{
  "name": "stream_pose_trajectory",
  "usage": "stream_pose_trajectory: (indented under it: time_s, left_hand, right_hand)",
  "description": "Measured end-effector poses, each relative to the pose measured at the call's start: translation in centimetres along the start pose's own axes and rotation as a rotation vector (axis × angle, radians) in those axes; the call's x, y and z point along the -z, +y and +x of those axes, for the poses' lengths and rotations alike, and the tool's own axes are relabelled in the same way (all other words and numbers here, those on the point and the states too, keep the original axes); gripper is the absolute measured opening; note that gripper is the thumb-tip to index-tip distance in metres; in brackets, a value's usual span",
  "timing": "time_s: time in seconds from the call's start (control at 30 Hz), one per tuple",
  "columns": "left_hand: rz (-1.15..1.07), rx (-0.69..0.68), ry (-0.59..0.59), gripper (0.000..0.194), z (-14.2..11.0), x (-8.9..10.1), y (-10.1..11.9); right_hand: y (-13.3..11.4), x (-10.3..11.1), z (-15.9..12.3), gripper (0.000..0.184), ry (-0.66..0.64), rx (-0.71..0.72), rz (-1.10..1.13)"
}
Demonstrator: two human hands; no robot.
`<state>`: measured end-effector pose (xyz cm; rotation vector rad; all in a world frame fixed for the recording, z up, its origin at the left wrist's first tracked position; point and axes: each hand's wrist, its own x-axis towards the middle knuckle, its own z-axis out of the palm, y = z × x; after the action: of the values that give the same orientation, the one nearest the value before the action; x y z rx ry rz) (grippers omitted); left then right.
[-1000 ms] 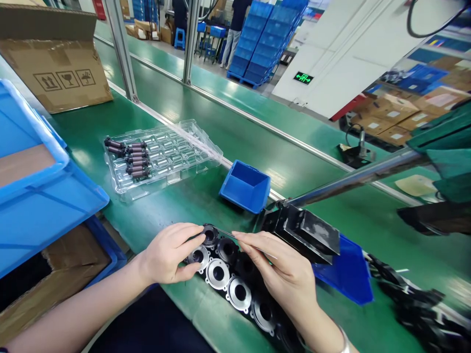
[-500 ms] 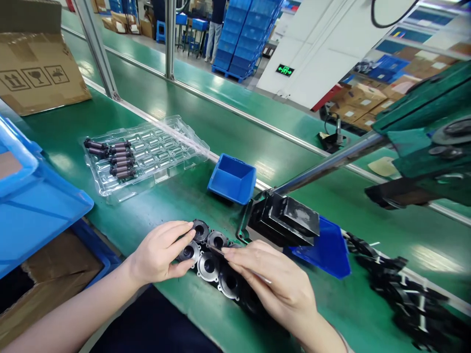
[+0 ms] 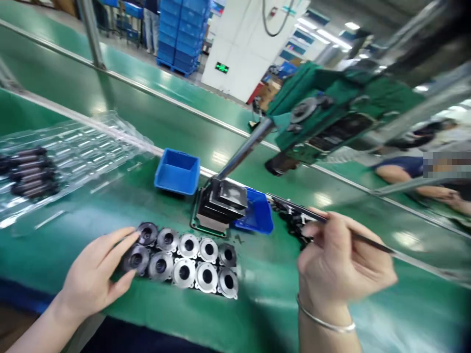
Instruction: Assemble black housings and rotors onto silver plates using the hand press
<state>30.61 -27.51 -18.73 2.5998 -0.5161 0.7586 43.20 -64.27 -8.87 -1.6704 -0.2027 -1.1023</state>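
Two rows of round metal housings with dark centre holes lie side by side on the green bench. My left hand grips their left end, fingertips against the darker far-left housing and thumb at the near one. My right hand is raised off to the right, apart from the housings. It is closed around a slim dark tool, long and thin like tweezers; its exact kind is unclear. A bracelet circles the right wrist.
A press with a black base block and green head stands behind the housings. A small blue bin, another blue bin, black parts and a clear tray of dark cylinders surround it. Another person's arm shows far right.
My right hand has lifted away from the housings to the right with the slim tool, uncovering both rows. My left hand stays at their left end. The view has swung right.
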Motion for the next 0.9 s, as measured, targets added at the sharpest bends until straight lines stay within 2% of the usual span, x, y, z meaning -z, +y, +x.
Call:
stream_pose_trajectory:
  time_s: [0.03, 0.13, 0.17, 0.23, 0.33, 0.53, 0.73, 0.9]
  left_hand:
    - [-0.001, 0.026, 0.000, 0.074, -0.1, -0.2, -0.4]
    - [-0.021, 0.103, 0.011, 0.078, -0.3, -0.6, -1.1]
    - [-0.031, 0.126, 0.020, 0.078, -0.3, -0.8, -1.3]
    - [-0.045, 0.187, 0.037, 0.077, -0.3, -1.1, -1.4]
    - [-0.058, 0.246, 0.046, 0.076, -0.5, -1.5, -1.6]
    - [-0.081, 0.229, 0.026, 0.069, -0.8, -1.7, -2.1]
    - [0.069, 0.084, 0.057, 0.069, -0.6, -1.3, -2.4]
    - [0.056, 0.034, 0.070, 0.068, 0.1, -0.9, -2.1]
  right_hand:
    - [1.4, 0.8, 0.4, 0.010, -0.026, -0.033, -0.069]
    - [5.5, 3.0, 0.1, 0.022, -0.404, -0.196, -0.252]
    - [6.6, 3.5, -0.4, 0.024, -0.493, -0.225, -0.266]
    - [7.9, 4.0, -1.3, 0.026, -0.570, -0.248, -0.263]
    - [8.7, 3.9, -2.3, 0.027, -0.595, -0.258, -0.264]
    - [9.4, 3.8, -2.6, 0.022, -0.584, -0.263, -0.243]
    - [10.0, 3.8, -3.0, 0.018, -0.549, -0.274, -0.223]
    - [9.1, 4.5, -2.5, 0.017, -0.424, -0.283, -0.187]
